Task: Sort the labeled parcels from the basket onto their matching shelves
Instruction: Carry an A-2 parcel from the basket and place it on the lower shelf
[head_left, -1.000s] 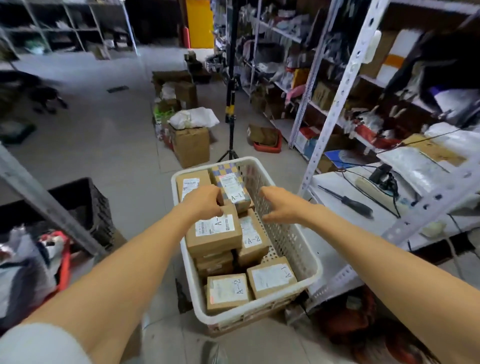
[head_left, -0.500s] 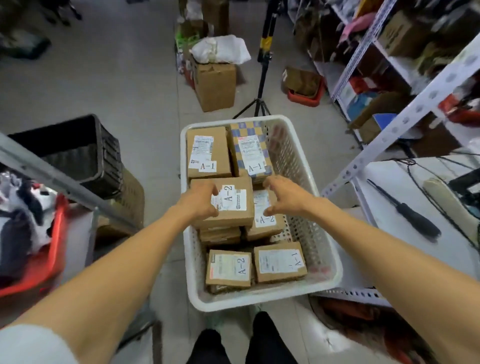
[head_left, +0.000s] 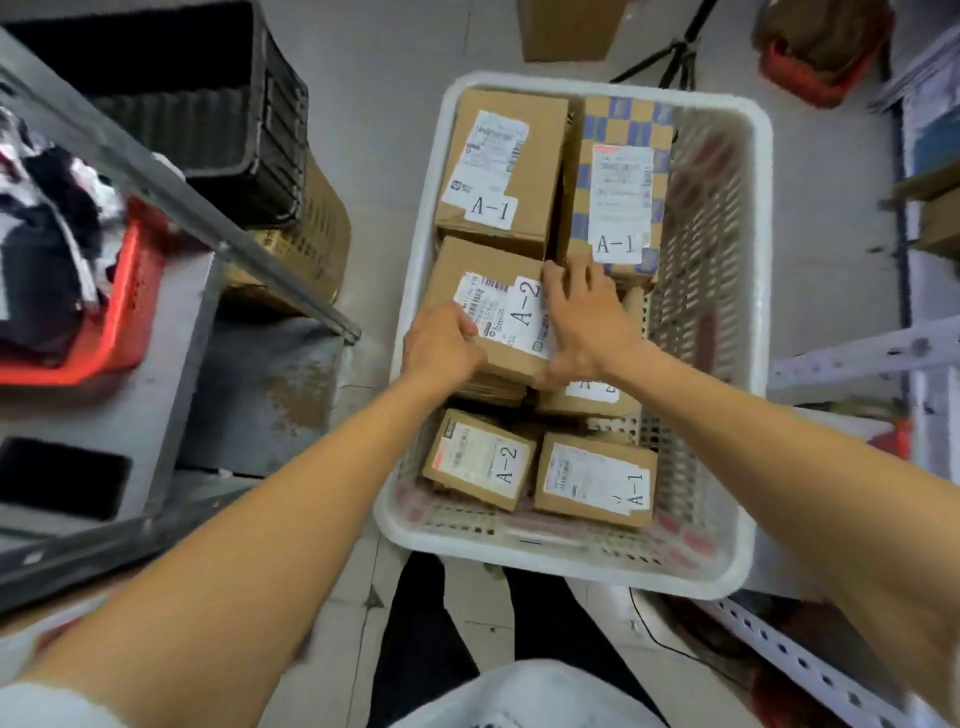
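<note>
In the white basket (head_left: 415, 291) – packed with boxes (head_left: 501, 166) labelled A-1 and A-2 – the left hand (head_left: 441, 349) curls round the near corner of the top A-2 parcel (head_left: 501, 312) and the right hand (head_left: 587, 325) clasps its right edge.

Bright, even light; blurred, fisheye-warped edges.

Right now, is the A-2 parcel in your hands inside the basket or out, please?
Inside: the A-2 parcel lies atop other boxes within the basket, left hand and right hand gripping it.
</note>
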